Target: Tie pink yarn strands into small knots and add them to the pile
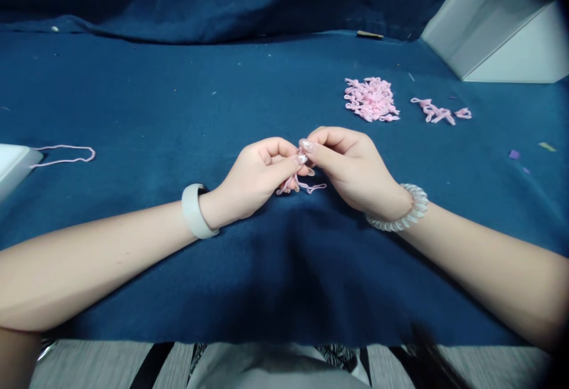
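Near the middle of the table, my left hand (269, 175) and my right hand (349, 166) meet at the fingertips, both pinching one pink cord (307, 187). Loops of the cord hang below the left fingers, and one end sticks out to the right. The part between the thumbs is mostly covered by the fingers. Beyond my right hand lies a heap of small pink knotted cords (372, 99). A smaller group of knotted cords (438, 111) lies to the right of that heap.
At the left edge, a long loop of pink cord (71, 147) pokes out from a white box (15, 163). A white container (502, 33) stands at the back right. Small purple scraps (514, 155) lie on the blue cloth (146, 98) at the right.
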A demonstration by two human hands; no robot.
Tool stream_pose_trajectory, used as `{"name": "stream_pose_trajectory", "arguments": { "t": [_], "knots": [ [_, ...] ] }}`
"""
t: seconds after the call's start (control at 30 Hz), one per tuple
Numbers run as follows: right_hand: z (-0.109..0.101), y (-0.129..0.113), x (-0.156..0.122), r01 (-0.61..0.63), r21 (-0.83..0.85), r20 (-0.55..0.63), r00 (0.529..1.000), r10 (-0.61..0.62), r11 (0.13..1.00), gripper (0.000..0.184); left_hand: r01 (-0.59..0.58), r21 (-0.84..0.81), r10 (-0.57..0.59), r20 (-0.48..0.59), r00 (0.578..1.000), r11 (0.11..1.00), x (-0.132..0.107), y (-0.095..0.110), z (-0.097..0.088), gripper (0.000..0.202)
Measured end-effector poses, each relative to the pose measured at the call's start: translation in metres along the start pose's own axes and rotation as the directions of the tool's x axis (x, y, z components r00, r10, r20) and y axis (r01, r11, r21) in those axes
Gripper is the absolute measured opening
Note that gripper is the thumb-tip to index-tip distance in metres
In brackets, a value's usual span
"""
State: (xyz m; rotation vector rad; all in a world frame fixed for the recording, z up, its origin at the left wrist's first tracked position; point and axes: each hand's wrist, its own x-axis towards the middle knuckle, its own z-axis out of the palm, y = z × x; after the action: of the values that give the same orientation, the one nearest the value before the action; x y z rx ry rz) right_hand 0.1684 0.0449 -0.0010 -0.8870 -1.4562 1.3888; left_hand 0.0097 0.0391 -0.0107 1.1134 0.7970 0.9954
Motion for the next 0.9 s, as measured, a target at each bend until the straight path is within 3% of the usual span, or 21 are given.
{"name": "stream_pose_trajectory", "arguments": {
  "t": [0.3, 0.73, 0.9],
  "knots": [
    [0.0017, 0.0007, 0.0004, -0.093, 0.149, -0.033, 0.995, 0.099, 0.985, 0.024, 0.036, 0.002, -0.036, 0.004, 0.999, 0.999, 0.0010, -0.0008, -0.0008, 0.018],
    [-0.0005, 0.0018, 0.0024, -0.088, 0.143, -0.036, 0.995, 0.094, 0.986, 0.019, 0.049, 0.077, -0.052, 0.025, 0.998, 0.996, 0.0001, -0.0022, -0.0033, 0.015],
    [-0.0030, 0.0053, 0.0044, -0.130, 0.212, -0.043, 0.989, 0.142, 0.969, 0.021, 0.043, 0.041, -0.043, 0.003, 0.999, 0.998, -0.0005, -0.0030, -0.0031, 0.014]
  ]
}}
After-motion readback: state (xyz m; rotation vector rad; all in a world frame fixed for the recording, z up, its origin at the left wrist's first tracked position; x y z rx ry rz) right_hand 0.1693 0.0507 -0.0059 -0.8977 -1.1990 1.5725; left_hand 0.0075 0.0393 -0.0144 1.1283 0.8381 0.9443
